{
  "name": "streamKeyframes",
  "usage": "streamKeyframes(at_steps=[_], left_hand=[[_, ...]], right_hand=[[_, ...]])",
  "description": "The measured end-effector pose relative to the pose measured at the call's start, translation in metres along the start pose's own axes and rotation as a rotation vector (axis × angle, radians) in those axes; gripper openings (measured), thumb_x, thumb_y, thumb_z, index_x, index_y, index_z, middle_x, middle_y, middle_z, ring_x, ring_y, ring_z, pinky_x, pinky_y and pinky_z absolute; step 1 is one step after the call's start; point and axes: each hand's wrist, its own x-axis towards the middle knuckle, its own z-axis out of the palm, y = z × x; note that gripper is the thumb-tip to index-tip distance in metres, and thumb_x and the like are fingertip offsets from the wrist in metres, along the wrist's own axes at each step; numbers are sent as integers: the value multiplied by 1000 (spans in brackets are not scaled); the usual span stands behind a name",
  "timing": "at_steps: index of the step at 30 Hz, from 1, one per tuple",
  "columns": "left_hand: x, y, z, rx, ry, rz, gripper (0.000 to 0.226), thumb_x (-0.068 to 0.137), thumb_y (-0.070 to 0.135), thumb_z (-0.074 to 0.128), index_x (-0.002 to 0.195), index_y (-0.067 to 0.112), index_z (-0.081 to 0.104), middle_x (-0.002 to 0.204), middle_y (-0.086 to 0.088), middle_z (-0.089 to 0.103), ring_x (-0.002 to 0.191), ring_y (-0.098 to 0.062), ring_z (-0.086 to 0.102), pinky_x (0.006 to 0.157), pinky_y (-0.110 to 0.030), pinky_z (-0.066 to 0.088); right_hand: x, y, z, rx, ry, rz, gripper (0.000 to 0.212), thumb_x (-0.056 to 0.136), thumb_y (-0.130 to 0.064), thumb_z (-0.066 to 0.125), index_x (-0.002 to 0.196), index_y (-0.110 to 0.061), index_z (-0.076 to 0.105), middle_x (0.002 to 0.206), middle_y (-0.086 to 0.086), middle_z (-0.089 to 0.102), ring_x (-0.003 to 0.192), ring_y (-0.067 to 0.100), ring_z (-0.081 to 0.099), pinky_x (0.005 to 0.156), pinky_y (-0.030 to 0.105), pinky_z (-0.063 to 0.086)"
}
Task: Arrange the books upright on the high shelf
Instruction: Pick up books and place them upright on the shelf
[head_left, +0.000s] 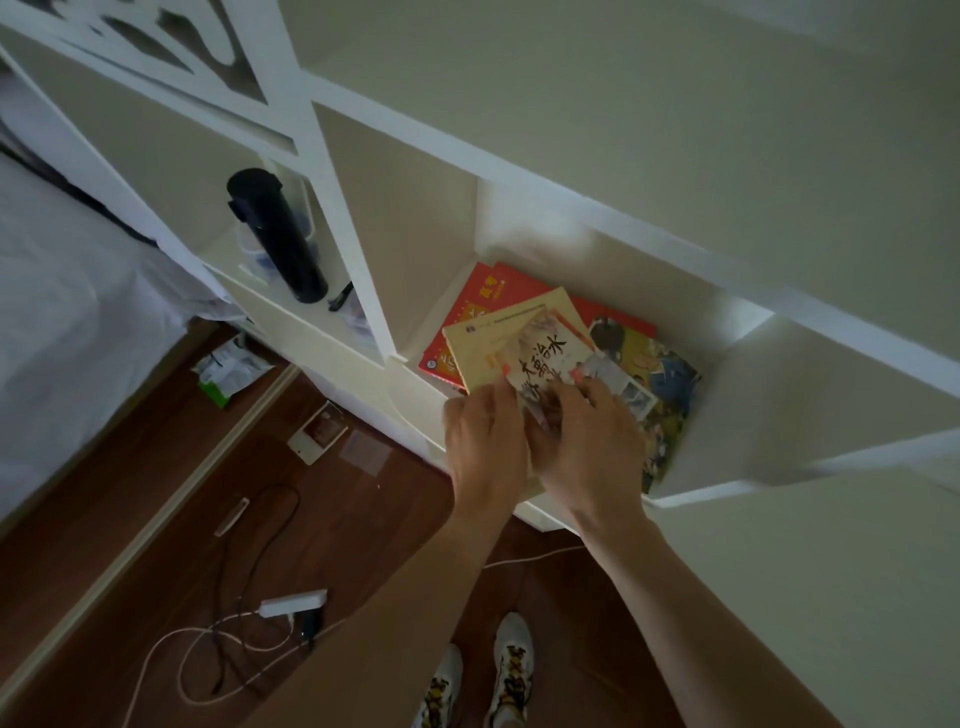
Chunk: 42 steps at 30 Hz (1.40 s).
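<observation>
Books lie flat, fanned in a shelf cubby, both hands' grip pinching the cream top one.

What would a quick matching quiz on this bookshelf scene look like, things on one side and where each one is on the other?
Things:
1. black flask
2. red book
3. white power strip
4. cream book

Places:
A. on the wooden floor
B. bottom of the book pile
C. upright in the left compartment
D. upper in the pile, under both hands

Pairs: 1-C, 2-B, 3-A, 4-D
</observation>
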Motion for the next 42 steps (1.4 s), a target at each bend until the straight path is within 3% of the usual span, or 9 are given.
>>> streamKeyframes(at_steps=[4,7,10,13,19,23,26,30,42], left_hand=[[-4,-1,2,-110,-117,-73,41,101,61,43,120,33,66,110,13,73,99,-6,68,88,-30,58],[7,-4,-2,-20,-133,-31,28,103,30,55,131,28,53,123,10,68,110,-14,66,96,-40,57],[16,-2,-18,-166,-246,25,31,103,15,56,132,25,52,120,5,70,110,-17,69,89,-45,61],[14,9,-43,-323,-330,128,43,101,-5,51,139,14,46,120,-4,67,108,-14,69,83,-30,60],[3,10,-52,-277,-407,211,70,94,-20,49,153,12,31,131,-8,62,117,-17,64,90,-27,56],[-3,10,-53,-289,-422,250,71,92,-22,49,153,8,31,137,-24,54,123,-37,58,99,-43,56],[-32,16,-66,-244,-410,260,69,94,-19,50,154,9,31,141,-16,55,127,-27,57,99,-31,55],[-83,12,-61,-169,-469,237,72,96,-12,55,158,15,28,145,-8,55,131,-23,56,109,-34,48],[-324,-16,210,207,-791,508,23,105,17,54,128,20,52,115,12,65,107,-4,64,85,-17,53]], right_hand=[[5,11,-6,162,-266,-56,44,83,-61,51,105,-28,70,106,0,66,99,14,59,79,29,53],[21,25,-9,219,-286,-2,17,90,-38,59,102,-32,68,106,1,66,106,16,59,88,38,52],[36,36,-16,325,-155,158,57,85,-39,70,136,-27,48,129,-6,57,126,14,51,108,39,43],[30,40,-29,716,-200,267,65,82,-18,82,137,-26,48,121,-14,64,110,-10,61,91,16,53],[-21,25,-9,870,26,432,52,75,-29,76,123,-27,58,122,-6,67,120,13,62,105,47,49],[-35,11,-20,941,96,452,40,89,-17,75,125,-17,58,107,-11,64,93,-13,58,85,15,47],[-66,10,-36,948,94,423,51,93,-25,71,138,-15,50,123,-11,63,111,-2,57,97,22,47],[-127,29,-61,945,120,476,20,94,-20,71,94,-22,51,74,-23,55,70,-7,51,69,15,40],[-342,295,-174,913,547,857,30,100,-14,63,128,-19,57,117,-14,67,108,-4,63,90,22,56]])
